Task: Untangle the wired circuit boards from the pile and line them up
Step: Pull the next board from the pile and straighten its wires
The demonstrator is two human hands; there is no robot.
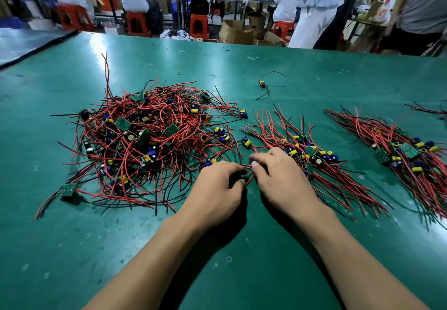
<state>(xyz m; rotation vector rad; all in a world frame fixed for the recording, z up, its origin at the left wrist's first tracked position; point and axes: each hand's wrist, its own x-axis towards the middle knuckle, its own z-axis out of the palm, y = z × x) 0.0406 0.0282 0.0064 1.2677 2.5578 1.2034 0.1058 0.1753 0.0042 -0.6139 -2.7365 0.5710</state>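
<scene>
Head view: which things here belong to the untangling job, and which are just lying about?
Job: tangled pile; near lined-up row; far lined-up row; lone wired board; red wires pinched between left hand and right hand.
Lying about: rubber band; cardboard boxes; red stools.

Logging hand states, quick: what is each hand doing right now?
Left hand: fingers curled, gripping red wires.
Right hand: pinching the same red wires.
</scene>
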